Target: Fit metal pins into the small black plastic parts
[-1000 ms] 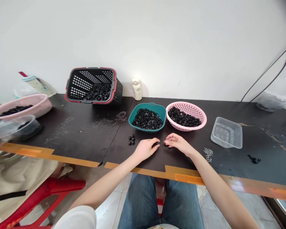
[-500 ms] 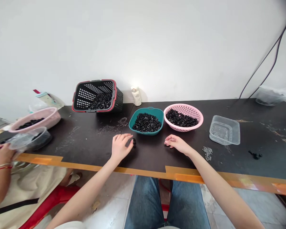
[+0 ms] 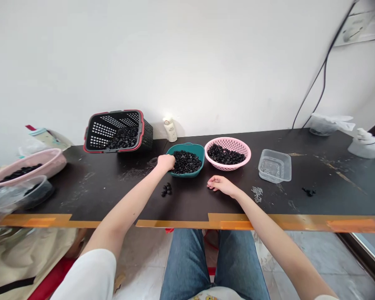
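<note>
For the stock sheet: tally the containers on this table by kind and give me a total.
Teal bowl: 1
Pink bowl: 1
Pink perforated bowl: 1
Black basket with red rim: 1
Clear plastic tubs: 2
Total: 6

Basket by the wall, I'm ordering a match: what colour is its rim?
Red, on a black basket; best in the head view.

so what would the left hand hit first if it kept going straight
The black pieces heaped in the teal bowl. The left hand is at the bowl's rim, reaching over it, so probably those pieces, though depth is unclear and it may already touch them.
</note>
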Demonstrator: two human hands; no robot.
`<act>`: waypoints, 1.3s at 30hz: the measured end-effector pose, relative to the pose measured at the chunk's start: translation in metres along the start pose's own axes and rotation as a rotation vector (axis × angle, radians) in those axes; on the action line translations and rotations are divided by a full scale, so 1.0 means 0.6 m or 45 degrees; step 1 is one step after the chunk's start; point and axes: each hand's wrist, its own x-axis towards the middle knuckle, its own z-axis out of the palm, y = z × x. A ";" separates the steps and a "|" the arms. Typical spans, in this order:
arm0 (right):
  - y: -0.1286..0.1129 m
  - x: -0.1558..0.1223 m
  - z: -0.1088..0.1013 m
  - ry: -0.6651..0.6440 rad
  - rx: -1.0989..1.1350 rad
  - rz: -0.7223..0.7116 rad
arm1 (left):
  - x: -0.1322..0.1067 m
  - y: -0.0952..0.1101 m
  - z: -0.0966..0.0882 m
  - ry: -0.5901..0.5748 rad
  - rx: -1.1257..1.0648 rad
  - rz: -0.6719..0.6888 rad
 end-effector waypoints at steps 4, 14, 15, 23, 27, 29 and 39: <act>0.001 0.004 -0.001 0.008 -0.014 0.018 | -0.020 0.015 0.002 0.096 -0.009 -0.042; -0.029 -0.053 -0.038 -0.039 -0.268 -0.039 | -0.075 0.029 -0.036 0.247 -0.346 0.059; -0.034 -0.069 -0.055 -0.012 -0.354 -0.063 | -0.090 0.039 -0.035 0.254 -0.449 0.143; -0.037 -0.166 -0.208 0.574 -1.040 0.100 | -0.178 0.180 0.042 -0.093 -1.288 0.914; -0.024 -0.158 -0.221 0.467 -1.229 0.264 | -0.154 0.225 0.084 0.075 -1.368 0.848; -0.019 -0.150 -0.221 0.440 -1.287 0.326 | -0.139 0.231 0.107 0.096 -1.435 0.796; -0.023 -0.146 -0.228 0.332 -1.313 0.338 | -0.119 0.229 0.151 0.161 -1.648 0.570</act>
